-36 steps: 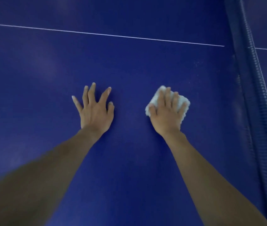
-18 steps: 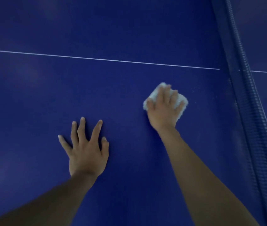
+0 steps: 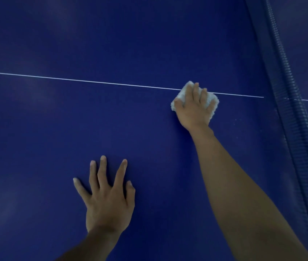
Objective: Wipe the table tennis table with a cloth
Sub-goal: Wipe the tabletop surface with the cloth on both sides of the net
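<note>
Right hand [image 3: 194,112], fingers curled over cloth [image 3: 213,102], is pushing it farther out than half second ago; cloth now overlapping white line [image 3: 93,82], near net [image 3: 290,110]. Left hand [image 3: 108,202] is bracing flat, fingers spread, on table [image 3: 36,138]. I am judging wiping mid-stroke.

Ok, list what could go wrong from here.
1. The right hand holds the cloth near the net; a rightward sweep might snag it.
2. The bunched cloth covers little, so strokes may leave unwiped strips.
3. The left hand rests flat on the table and may smudge it.
</note>
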